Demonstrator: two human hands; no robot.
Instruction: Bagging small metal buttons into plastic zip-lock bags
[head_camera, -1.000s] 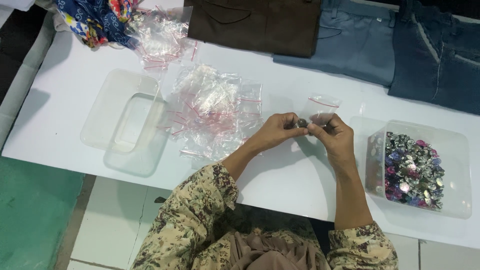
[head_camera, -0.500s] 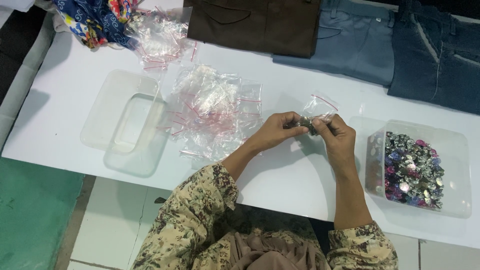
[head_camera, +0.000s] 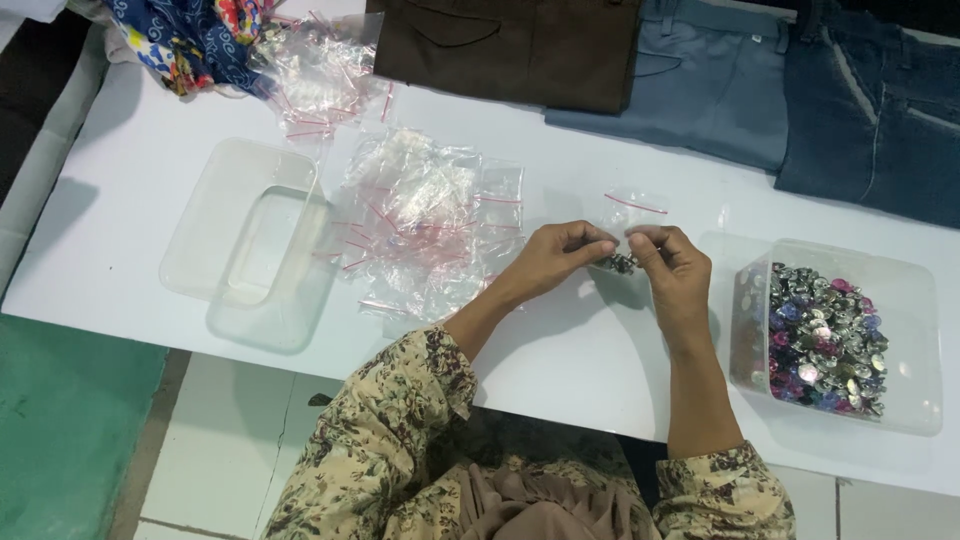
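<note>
Both my hands meet over the middle of the white table (head_camera: 130, 210). My left hand (head_camera: 556, 257) and my right hand (head_camera: 672, 266) pinch a small clear zip bag with a red strip (head_camera: 632, 212) between them. A clump of dark shiny buttons (head_camera: 622, 264) sits in the bottom of the bag, between my fingertips. To the right of my right hand stands a clear plastic tub (head_camera: 905, 300) filled with several shiny coloured buttons (head_camera: 825, 338). Left of my left hand lies a loose heap of empty clear zip bags (head_camera: 420, 225).
An empty clear plastic container with its lid (head_camera: 255, 245) rests at the left. More clear bags (head_camera: 320, 70) and a patterned cloth (head_camera: 190, 40) lie at the back left. Brown trousers (head_camera: 510, 45), grey-blue trousers (head_camera: 700, 85) and dark jeans (head_camera: 880, 120) lie along the far edge.
The small bag was lifted and turned upright between my hands, and the buttons now sit low in it. My hands stay in about the same place.
</note>
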